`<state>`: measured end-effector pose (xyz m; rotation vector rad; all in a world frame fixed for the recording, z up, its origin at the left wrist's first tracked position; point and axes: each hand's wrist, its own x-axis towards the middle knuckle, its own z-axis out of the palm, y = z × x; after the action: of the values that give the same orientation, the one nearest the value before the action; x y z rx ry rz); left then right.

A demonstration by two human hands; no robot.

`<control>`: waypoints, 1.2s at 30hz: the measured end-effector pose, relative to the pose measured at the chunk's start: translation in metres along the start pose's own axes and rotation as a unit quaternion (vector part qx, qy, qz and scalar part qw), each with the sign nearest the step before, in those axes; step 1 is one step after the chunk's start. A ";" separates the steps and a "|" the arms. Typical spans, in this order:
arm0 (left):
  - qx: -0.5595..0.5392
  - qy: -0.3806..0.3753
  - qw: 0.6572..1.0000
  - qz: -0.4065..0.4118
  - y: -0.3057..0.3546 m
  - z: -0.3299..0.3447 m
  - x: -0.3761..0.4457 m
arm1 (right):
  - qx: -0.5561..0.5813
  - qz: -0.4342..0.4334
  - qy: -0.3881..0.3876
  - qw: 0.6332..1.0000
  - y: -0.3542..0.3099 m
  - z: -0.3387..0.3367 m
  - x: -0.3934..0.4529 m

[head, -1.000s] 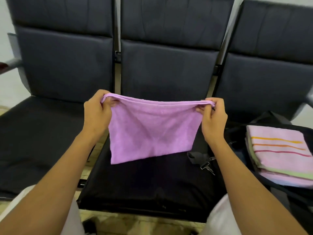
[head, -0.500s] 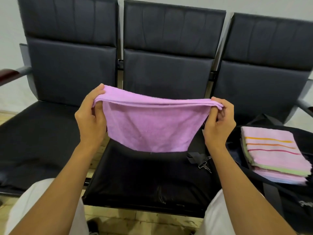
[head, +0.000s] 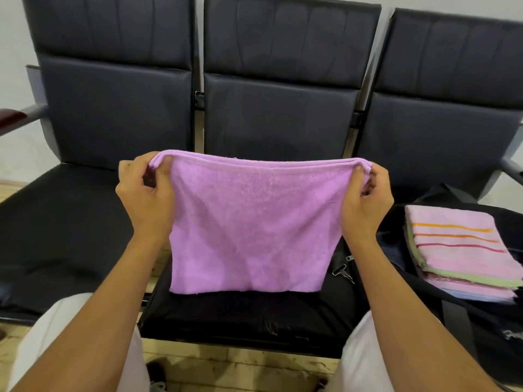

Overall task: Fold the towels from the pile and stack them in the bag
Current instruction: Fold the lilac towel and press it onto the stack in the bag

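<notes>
Left hand (head: 145,198) and right hand (head: 368,200) each pinch a top corner of the purple towel (head: 252,224), hanging doubled over the middle seat (head: 243,315). Fingertips hidden in the folds. Bag (head: 458,315) right, cut off by frame edge, holds stacked towels (head: 458,247); lower layers hard to count.

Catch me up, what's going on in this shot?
A person is mid-fold on a purple towel. The left hand and right hand each pinch a top corner, holding it up doubled over so it hangs above the middle black seat. To the right, a stack of folded striped towels already sits in the open dark bag on the next seat. No unfolded pile is in view, so I can't tell how many are left.
</notes>
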<state>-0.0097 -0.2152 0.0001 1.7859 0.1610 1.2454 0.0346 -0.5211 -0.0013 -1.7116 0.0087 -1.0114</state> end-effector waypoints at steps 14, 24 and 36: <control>-0.051 -0.086 0.986 -0.135 0.011 0.009 -0.005 | 0.090 0.196 -0.051 0.975 0.004 0.004 -0.001; -0.170 -0.144 0.922 -0.317 0.006 0.008 -0.008 | 0.231 0.456 -0.132 0.849 0.005 0.000 -0.003; -0.156 -0.232 0.911 -0.302 0.013 0.032 -0.030 | 0.237 0.438 -0.158 0.853 0.000 0.029 -0.021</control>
<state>-0.0039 -0.2589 -0.0128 1.5306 0.2073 0.3640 0.0389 -0.4886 -0.0152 -1.1727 0.2806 -0.0257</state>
